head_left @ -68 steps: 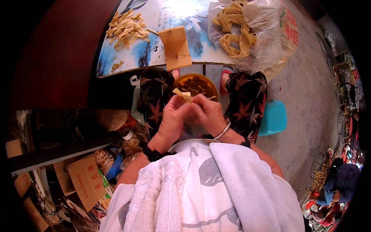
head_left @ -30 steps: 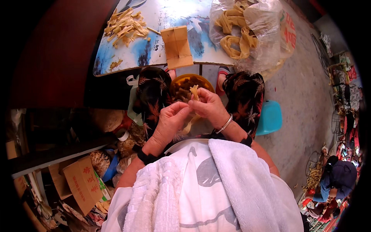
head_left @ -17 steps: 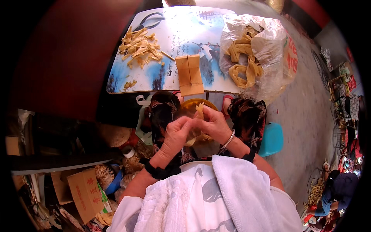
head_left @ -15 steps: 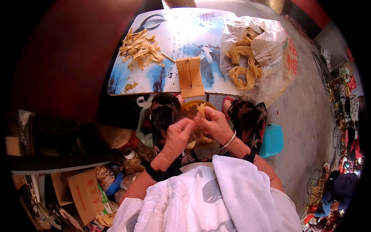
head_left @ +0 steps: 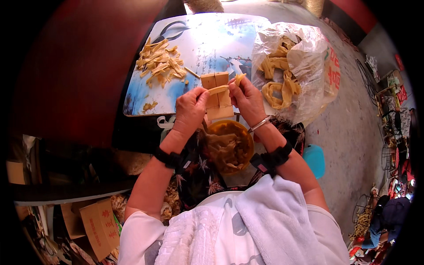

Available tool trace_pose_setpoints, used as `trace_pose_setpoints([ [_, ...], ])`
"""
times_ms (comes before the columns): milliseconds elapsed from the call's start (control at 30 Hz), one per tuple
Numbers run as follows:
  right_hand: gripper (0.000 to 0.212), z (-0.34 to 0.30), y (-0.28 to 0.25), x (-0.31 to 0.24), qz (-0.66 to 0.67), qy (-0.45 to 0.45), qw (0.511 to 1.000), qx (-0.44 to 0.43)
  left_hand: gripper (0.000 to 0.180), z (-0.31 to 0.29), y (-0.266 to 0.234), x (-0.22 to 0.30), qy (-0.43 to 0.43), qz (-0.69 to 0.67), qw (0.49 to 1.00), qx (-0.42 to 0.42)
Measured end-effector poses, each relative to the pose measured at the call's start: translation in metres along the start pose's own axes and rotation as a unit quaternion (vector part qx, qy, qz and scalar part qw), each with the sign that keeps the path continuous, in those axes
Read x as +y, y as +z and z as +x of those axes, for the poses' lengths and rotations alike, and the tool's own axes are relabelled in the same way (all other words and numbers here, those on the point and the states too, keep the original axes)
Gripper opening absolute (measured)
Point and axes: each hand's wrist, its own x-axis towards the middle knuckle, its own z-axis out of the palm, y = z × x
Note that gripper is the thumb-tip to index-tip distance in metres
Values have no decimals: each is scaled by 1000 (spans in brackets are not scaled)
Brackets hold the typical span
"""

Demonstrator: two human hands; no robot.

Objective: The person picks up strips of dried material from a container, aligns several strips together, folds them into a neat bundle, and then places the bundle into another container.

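Two hands, left hand (head_left: 190,106) and right hand (head_left: 247,98), pinch a tan strip (head_left: 219,89) at frame centre. Behind lies a blue-white board (head_left: 198,44); grey concrete floor (head_left: 353,132) fills the right.

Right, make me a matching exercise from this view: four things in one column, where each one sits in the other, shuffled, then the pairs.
Things:
1. pile of cut strips
2. wooden block
3. orange bowl
4. coiled strips

Places:
A. inside the clear plastic bag
B. on the far left of the board
C. between the person's knees
D. at the board's near edge, behind both hands

Pairs: 1-B, 2-D, 3-C, 4-A
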Motion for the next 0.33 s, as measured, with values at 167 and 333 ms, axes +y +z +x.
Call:
trace_pose_setpoints([
  [167, 17, 17, 1, 20, -203, -75, 975, 50, 15, 19, 14, -24, -41, -23, 999, -9],
  [333, 24, 20, 4, 29, -371, -117, 921, 32, 16, 21, 27, -26, -63, -29, 998, -6],
])
